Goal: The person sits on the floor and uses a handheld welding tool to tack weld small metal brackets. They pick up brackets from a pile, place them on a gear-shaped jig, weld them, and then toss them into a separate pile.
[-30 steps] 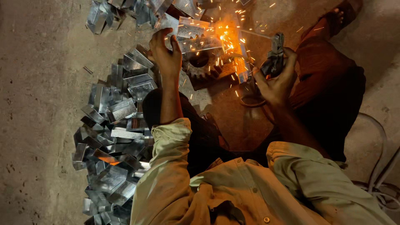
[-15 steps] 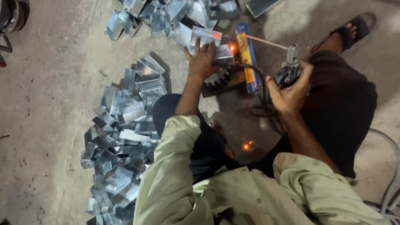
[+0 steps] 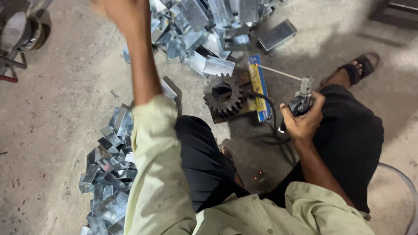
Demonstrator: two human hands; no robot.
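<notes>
My right hand (image 3: 303,122) grips a welding electrode holder (image 3: 302,98) whose thin rod (image 3: 278,72) points toward a blue bar (image 3: 258,87) on the floor. A dark toothed gear (image 3: 223,93) lies beside that bar on a rusty plate. A small shiny metal piece (image 3: 218,66) rests just beyond the gear. My left hand (image 3: 118,13) is raised at the top edge, blurred, over the far pile of bent galvanised pieces (image 3: 204,21). What its fingers hold is unclear. No sparks show at the rod tip.
A second heap of shiny bent pieces (image 3: 111,169) lies at my left knee. A black cable (image 3: 272,130) runs from the holder across the concrete floor. My sandalled foot (image 3: 359,65) sits at the right. A round machine part (image 3: 21,32) stands top left.
The sparks and glow at the bar have stopped. My left hand has left the workpiece and swung up and left toward the far pile. The right hand keeps the holder.
</notes>
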